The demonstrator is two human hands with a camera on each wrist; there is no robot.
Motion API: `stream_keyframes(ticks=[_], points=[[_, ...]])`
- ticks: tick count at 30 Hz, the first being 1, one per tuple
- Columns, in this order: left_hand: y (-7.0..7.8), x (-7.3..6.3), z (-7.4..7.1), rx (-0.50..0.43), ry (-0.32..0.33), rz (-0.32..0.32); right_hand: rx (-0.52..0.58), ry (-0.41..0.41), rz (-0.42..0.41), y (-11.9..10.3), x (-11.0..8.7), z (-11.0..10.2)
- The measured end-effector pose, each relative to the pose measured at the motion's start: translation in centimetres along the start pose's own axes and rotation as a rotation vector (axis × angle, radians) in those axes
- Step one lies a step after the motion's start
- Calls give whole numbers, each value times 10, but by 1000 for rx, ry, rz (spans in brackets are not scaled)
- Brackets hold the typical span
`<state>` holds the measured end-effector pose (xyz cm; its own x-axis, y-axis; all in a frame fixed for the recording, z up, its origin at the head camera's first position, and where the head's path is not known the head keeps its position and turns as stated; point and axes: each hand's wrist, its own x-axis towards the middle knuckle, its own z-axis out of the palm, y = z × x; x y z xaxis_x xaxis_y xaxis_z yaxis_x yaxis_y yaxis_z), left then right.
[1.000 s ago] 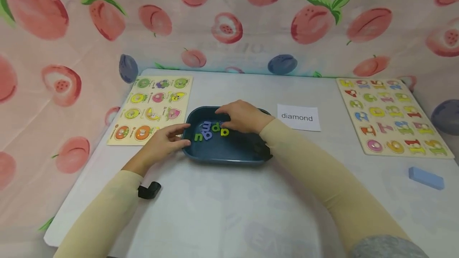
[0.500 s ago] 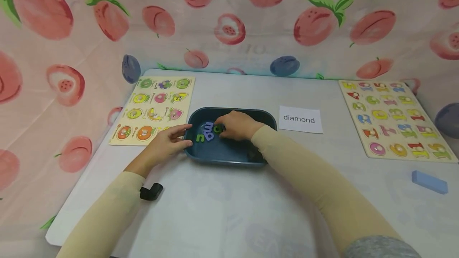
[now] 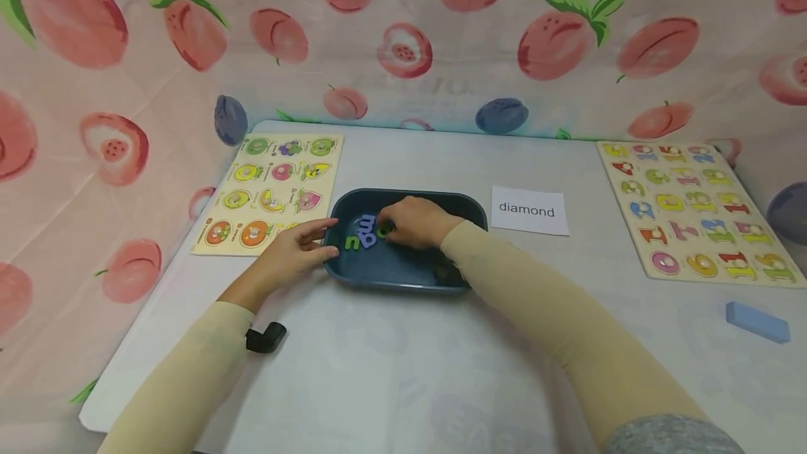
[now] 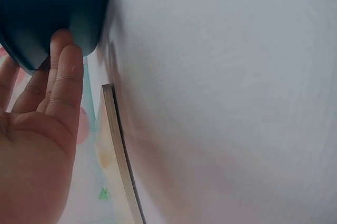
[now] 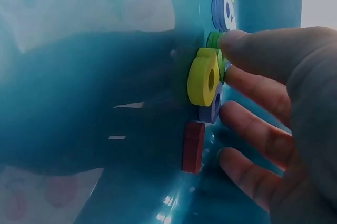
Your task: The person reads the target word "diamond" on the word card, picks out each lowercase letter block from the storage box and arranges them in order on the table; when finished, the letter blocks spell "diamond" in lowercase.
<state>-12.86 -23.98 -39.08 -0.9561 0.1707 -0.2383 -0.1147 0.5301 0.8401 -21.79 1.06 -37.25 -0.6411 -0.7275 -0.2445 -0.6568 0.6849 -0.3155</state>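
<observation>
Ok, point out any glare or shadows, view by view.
Right wrist: glints on the glossy tray, below the red piece in frame; left wrist: soft shadow on the white table beside the wooden board; head: fairly even light, with faint shadow under the tray.

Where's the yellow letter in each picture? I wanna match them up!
Head: I can't see it; the right hand may be covering it.
Left wrist: not in this picture.
Right wrist: the yellow letter is just right of the middle, above a dark red piece.
Shared landmark: the blue tray, mid-picture from the head, top left from the left wrist, filling much of the right wrist view.
</observation>
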Motion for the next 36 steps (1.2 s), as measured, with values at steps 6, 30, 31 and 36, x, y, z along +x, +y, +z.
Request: stream_keyframes(ticks=[6, 30, 31, 36], points=[[0, 0, -1, -6, -4, 1, -14, 11, -6, -1, 2, 1], [0, -1, -3, 40, -10, -22, -77, 42, -34, 0, 5, 8], [0, -1, -3, 39, -12, -25, -69, 47, -36, 0, 5, 7], [-1, -1, -2, 31, -21, -26, -36, 67, -46, -3, 2, 1]])
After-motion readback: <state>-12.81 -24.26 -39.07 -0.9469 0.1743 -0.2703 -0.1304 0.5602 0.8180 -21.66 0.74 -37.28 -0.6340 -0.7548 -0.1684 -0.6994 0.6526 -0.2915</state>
